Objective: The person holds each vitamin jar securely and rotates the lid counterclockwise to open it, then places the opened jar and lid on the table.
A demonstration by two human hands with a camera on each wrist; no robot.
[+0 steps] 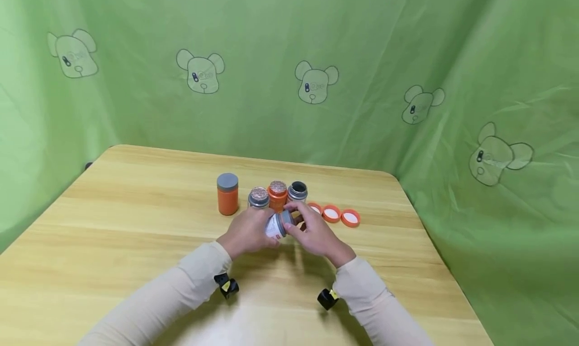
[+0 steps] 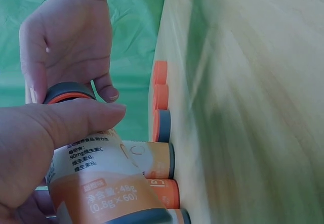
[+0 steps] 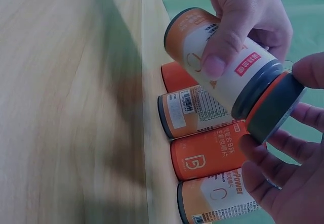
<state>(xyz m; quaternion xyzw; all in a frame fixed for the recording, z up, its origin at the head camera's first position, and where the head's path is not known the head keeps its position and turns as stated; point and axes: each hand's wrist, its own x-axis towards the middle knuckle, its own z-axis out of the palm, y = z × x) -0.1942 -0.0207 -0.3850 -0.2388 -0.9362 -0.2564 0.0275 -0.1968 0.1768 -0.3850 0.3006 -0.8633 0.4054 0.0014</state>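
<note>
My left hand (image 1: 249,229) grips a white-and-orange supplement bottle (image 3: 200,49), tilted with its mouth toward the right hand. Thumb and fingers of my right hand (image 1: 314,230) pinch the dark grey cap (image 3: 276,110) at its mouth. The cap sits askew, with its orange inner ring showing beside the bottle's dark neck. Just beyond the hands stand three bottles without caps: a white-and-orange one (image 1: 259,198) and an orange one (image 1: 278,194) with printed seals over their mouths, and another white-and-orange one (image 1: 297,190) with a dark mouth.
An orange bottle with a grey cap (image 1: 227,195) stands upright to the left of the group. Right of the bottles, three caps, including the outermost cap (image 1: 350,217), lie with white insides up on the wooden table (image 1: 135,235). A green curtain (image 1: 271,125) hangs behind.
</note>
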